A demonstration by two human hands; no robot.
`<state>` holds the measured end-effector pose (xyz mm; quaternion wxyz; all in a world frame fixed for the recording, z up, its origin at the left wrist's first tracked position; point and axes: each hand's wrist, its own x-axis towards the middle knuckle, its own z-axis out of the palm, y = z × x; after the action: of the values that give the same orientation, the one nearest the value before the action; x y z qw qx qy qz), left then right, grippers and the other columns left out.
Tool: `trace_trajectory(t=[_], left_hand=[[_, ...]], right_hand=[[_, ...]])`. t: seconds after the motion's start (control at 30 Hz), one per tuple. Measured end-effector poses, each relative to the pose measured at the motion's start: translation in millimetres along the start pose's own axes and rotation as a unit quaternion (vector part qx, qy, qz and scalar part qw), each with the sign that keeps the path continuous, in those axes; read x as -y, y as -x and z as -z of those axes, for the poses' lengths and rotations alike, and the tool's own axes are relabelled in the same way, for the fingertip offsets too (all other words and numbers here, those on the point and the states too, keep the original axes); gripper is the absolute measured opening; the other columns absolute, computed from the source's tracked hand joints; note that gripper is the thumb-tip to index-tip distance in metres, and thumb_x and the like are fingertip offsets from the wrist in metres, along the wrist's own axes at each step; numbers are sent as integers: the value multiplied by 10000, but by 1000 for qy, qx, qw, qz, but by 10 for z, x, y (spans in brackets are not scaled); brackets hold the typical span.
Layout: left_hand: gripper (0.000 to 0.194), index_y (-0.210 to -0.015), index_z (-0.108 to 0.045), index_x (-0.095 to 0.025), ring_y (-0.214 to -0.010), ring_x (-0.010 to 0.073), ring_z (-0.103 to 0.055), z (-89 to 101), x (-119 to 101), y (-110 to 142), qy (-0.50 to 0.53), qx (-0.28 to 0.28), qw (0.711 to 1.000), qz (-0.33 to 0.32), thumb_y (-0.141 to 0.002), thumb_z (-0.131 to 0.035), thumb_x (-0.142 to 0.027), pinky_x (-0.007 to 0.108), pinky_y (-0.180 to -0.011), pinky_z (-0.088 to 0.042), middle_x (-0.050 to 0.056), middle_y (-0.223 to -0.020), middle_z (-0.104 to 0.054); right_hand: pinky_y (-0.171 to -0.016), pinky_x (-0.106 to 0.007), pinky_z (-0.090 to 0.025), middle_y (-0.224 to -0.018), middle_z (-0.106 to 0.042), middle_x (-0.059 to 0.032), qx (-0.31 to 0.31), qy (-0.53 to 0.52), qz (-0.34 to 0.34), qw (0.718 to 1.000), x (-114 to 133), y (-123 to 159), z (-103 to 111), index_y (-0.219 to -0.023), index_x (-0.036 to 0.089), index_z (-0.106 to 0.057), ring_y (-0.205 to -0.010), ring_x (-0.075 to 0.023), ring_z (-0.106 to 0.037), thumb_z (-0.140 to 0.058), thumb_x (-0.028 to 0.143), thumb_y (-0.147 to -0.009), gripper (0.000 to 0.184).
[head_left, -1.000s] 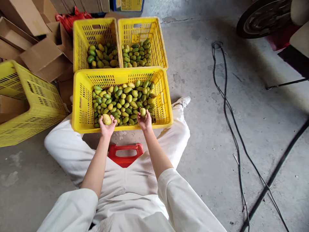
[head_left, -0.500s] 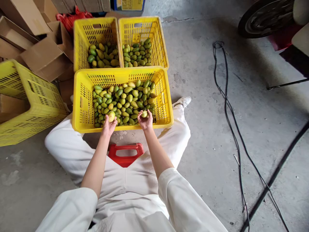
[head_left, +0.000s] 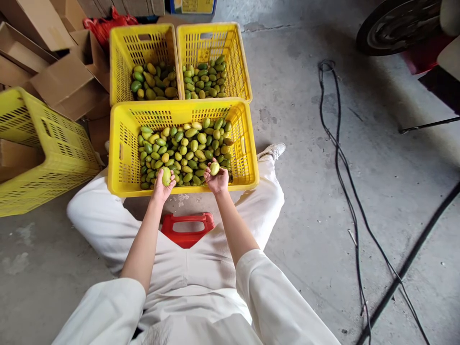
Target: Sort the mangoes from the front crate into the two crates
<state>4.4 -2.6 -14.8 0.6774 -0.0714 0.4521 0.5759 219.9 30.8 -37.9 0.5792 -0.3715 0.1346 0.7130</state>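
Note:
My left hand [head_left: 163, 187] is closed round a yellow-green mango [head_left: 166, 176], thumb on one side and fingers on the other. A smaller pale green mango [head_left: 214, 168] sits in the fingers of my right hand [head_left: 217, 181]. Both hands hover above the near rim of a yellow plastic crate [head_left: 183, 189]. Inside that crate lies a spread of small green and yellowish mangoes [head_left: 187, 148], partly hidden by my hands.
Behind stand two yellow crates, the left one [head_left: 143, 36] and the right one [head_left: 241, 57], both holding mangoes. Another yellow crate [head_left: 61, 158] stands at left near cardboard boxes [head_left: 68, 84]. A red stool [head_left: 187, 238] is between my legs. Black cables [head_left: 347, 167] cross the floor at right.
Both mangoes have been turned in my fingers. My left hand has shifted slightly right and its mango now stands more upright. The crates have not moved.

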Motion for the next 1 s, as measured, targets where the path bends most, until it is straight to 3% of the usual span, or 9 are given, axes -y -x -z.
trace_trajectory(t=[0.17,0.27,0.37,0.5,0.6,0.73,0.87,1.0], left_hand=[[233,-907,-686,-196,-651,90,-572,40,38,-30,-11,0,999,-45,-917,-885,-316,187,-482,-392,43,-910,-698],[230,-960,-727,-218,-672,101,-605,49,46,-33,-11,1,998,-59,-857,-927,-266,194,-499,-406,12,-856,-661],[179,-1016,-750,-213,-689,128,-626,40,34,-12,-13,5,999,-40,-911,-867,-298,215,-519,-432,30,-854,-681],[173,-1050,-763,-209,-679,156,-634,27,11,10,-5,2,1000,-25,-1000,-737,-372,238,-541,-464,46,-831,-702],[174,-1090,-772,-195,-641,135,-606,34,23,-8,-11,4,1000,-21,-983,-755,-331,226,-535,-453,38,-815,-703],[132,-968,-748,-185,-640,107,-573,48,62,-53,-14,-28,999,-35,-942,-823,-291,213,-548,-438,31,-834,-710],[265,-962,-745,-190,-741,134,-632,29,51,-41,-5,-26,999,-22,-1006,-756,-451,222,-609,-483,53,-891,-705],[403,-949,-725,-175,-646,120,-557,-19,0,35,37,9,999,-14,-1082,-589,-530,230,-591,-488,16,-768,-592]], right_hand=[[-459,-195,-444,-938,-741,-25,25,58,9,998,-22,-4,11,-950,236,-671,-585,-98,-516,-614,327,-1023,130],[-480,-186,-479,-890,-745,-13,41,73,5,996,-32,-5,11,-988,234,-703,-587,-95,-537,-641,319,-1029,113],[-497,-177,-494,-821,-728,-1,48,84,1,995,-31,5,12,-1002,234,-704,-581,-92,-548,-665,324,-1021,100],[-511,-191,-493,-937,-782,-38,40,67,-8,997,-16,23,15,-980,239,-683,-608,-100,-571,-634,300,-1001,81],[-501,-198,-466,-939,-772,-45,38,56,-10,998,-13,20,21,-935,235,-663,-596,-102,-541,-585,309,-1021,138],[-485,-191,-439,-820,-677,-2,40,47,-6,998,-18,-3,32,-872,241,-628,-567,-100,-476,-549,376,-1099,275],[-466,-200,-437,-715,-562,28,43,32,-23,998,-6,-19,38,-878,253,-628,-558,-117,-460,-549,507,-1113,355],[-512,-207,-515,-749,-621,8,12,-1,-23,1000,9,-32,40,-883,242,-617,-609,-124,-545,-542,409,-1100,284]])
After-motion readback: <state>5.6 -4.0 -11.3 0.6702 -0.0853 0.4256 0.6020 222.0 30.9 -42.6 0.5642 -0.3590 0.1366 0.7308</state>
